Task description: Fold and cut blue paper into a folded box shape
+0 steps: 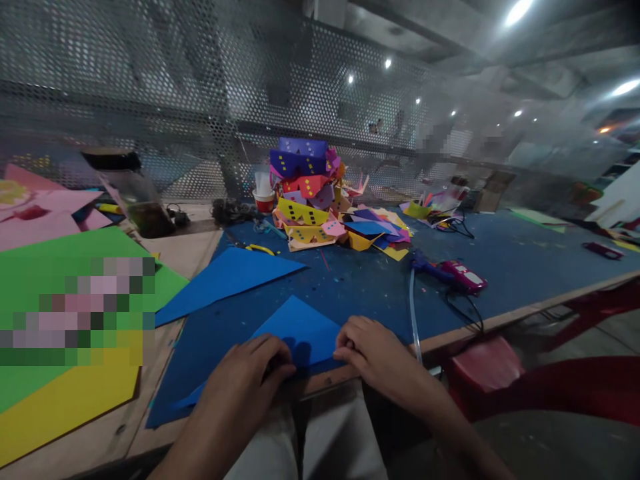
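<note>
A blue paper or foam sheet (295,323) with a pointed far corner lies at the table's front edge between my hands. My left hand (250,370) is curled over the sheet's near left side, thumb and fingers drawn together on it. At the right corner, my right hand (367,347) pinches the sheet with bent fingers. My fingers partly cover the near edge. Another small blue piece (193,398) shows beside my left wrist. Farther off to the left lies a larger blue sheet (235,279).
Green (170,283) and yellow sheets (90,400) lie left, near a dark-lidded jar (133,193). Decorated paper masks (303,213) are stacked behind, with yellow-handled pliers (257,249) in front. A glue gun (450,272) with a cord rests right. Red chairs (560,387) stand below.
</note>
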{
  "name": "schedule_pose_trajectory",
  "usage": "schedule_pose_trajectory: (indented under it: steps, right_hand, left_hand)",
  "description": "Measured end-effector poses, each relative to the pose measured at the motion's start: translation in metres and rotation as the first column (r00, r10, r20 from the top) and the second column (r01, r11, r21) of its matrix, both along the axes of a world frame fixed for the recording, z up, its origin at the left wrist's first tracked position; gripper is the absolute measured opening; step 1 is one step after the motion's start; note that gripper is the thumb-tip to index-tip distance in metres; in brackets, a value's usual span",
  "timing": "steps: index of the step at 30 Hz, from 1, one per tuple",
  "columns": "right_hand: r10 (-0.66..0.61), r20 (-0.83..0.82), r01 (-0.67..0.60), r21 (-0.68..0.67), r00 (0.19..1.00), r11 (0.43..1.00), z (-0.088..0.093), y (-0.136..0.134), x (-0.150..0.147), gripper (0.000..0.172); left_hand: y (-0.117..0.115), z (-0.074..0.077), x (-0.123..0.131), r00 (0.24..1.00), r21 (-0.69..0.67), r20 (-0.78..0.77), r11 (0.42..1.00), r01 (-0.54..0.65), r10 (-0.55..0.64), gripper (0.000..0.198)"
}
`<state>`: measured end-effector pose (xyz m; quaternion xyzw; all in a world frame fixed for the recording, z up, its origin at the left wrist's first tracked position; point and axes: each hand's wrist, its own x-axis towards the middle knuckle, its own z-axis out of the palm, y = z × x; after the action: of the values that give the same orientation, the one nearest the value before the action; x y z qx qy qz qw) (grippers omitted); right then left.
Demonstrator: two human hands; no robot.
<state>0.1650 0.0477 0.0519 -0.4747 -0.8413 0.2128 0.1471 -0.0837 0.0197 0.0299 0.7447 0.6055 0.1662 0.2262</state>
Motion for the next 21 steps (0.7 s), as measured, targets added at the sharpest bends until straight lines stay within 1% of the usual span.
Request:
schedule_pose_trajectory:
  steps: [4, 9, 12, 16, 18, 21]
  right_hand:
    - [-0.043, -0.049, 0.041, -0.038, 0.998, 0.998, 0.002, 0.001, -0.001, 0.009]
    - [-0.052, -0.050, 0.048, -0.078, 0.997, 0.996, 0.005, 0.003, 0.000, 0.011]
    - [-0.059, -0.053, 0.054, -0.098, 0.997, 0.994, 0.006, 0.005, 0.000, 0.011]
    - [-0.071, -0.070, 0.063, -0.113, 0.995, 0.992, 0.005, 0.005, 0.000, 0.012]
    - [-0.074, -0.076, 0.065, -0.108, 0.994, 0.992, 0.003, 0.005, 0.000, 0.011]
    - [-0.065, -0.071, 0.058, -0.094, 0.995, 0.994, 0.001, 0.006, 0.001, 0.011]
  left_hand:
    - [0.001, 0.006, 0.001, 1.000, -0.002, -0.022, 1.000, 0.021, -0.021, 0.011]
    - [0.002, 0.005, -0.002, 1.000, -0.031, 0.010, 0.999, 0.022, -0.021, 0.012]
    - [-0.001, 0.005, -0.009, 0.999, -0.023, 0.000, 0.999, 0.042, -0.042, 0.014]
    - [-0.010, 0.005, -0.027, 0.998, -0.006, 0.013, 0.998, 0.065, -0.065, 0.016]
    - [-0.013, 0.005, -0.033, 0.998, 0.014, 0.015, 0.998, 0.057, -0.057, 0.019]
    - [-0.013, 0.005, -0.036, 1.000, 0.009, 0.007, 1.000, 0.029, -0.030, 0.023]
